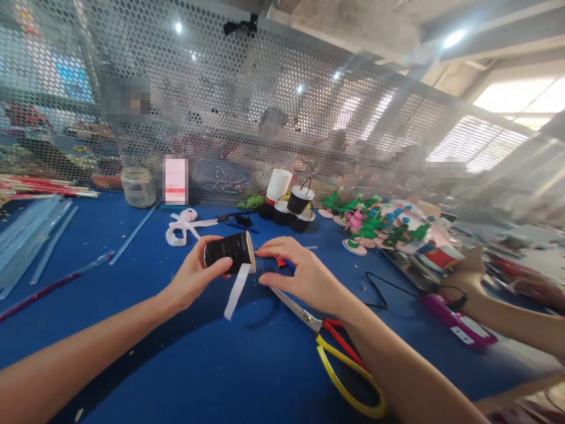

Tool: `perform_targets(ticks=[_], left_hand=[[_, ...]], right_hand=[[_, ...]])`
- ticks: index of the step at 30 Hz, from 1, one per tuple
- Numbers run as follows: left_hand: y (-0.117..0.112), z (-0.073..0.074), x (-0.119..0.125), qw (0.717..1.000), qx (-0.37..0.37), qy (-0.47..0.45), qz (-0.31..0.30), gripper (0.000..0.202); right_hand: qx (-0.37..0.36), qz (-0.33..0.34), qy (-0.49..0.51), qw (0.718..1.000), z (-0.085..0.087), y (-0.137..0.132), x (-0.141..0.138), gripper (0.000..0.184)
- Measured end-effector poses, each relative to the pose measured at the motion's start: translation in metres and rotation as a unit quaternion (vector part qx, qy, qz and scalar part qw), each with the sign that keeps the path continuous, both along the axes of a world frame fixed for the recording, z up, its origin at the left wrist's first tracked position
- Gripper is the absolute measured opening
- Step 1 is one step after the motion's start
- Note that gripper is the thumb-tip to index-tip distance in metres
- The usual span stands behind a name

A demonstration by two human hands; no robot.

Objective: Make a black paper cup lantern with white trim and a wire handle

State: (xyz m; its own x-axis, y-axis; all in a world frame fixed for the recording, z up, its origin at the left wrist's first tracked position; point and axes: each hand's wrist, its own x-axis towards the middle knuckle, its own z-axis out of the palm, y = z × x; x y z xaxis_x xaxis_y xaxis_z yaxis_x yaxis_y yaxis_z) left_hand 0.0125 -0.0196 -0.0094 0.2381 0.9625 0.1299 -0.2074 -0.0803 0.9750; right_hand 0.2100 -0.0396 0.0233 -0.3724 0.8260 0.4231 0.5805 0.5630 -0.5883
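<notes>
My left hand (pixel 198 274) is wrapped round a small cup wound in black cord (pixel 227 252), tilted on its side with its pale rim to the right. A strip of white ribbon (pixel 236 291) hangs from the cup near that rim. Just right of the rim is my right hand (pixel 298 268), its thumb and fingers apart and nothing visible between them. Whether its fingertips touch the rim I cannot tell. Scissors with red and yellow handles (pixel 324 341) lie partly under my right hand and forearm.
Behind are a white ribbon bow (pixel 188 225), black pliers (pixel 236 220), small black buckets (pixel 301 200) and stacked white cups (pixel 278 185). Left are a jar (pixel 138 187) and clear strips (pixel 33 235). Green ornaments (pixel 368 227) and a purple power strip (pixel 459 321) lie right, near another person's hand (pixel 468 280).
</notes>
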Motion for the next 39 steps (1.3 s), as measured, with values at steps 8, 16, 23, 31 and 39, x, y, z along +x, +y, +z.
perform_targets(ticks=[8,16,23,31,39], left_hand=[[-0.008,0.000,0.003,1.000,-0.001,0.016,-0.017,0.045],[-0.008,-0.004,0.002,0.994,0.052,0.093,-0.006,0.045],[-0.010,-0.002,0.000,0.909,0.315,0.267,0.053,0.055],[-0.024,0.011,-0.001,0.838,0.446,0.305,0.072,0.019],[-0.020,0.017,-0.001,0.894,0.370,0.251,0.035,0.005]], right_hand=[[-0.020,0.027,0.077,0.996,0.001,-0.012,-0.020,0.006],[-0.085,0.019,0.102,0.991,0.000,-0.014,-0.016,0.005],[-0.084,-0.015,0.101,0.991,-0.008,-0.015,-0.019,0.007],[-0.060,0.006,0.100,0.993,-0.020,-0.018,-0.026,0.004],[-0.060,0.028,0.091,0.994,-0.018,-0.024,-0.026,0.005]])
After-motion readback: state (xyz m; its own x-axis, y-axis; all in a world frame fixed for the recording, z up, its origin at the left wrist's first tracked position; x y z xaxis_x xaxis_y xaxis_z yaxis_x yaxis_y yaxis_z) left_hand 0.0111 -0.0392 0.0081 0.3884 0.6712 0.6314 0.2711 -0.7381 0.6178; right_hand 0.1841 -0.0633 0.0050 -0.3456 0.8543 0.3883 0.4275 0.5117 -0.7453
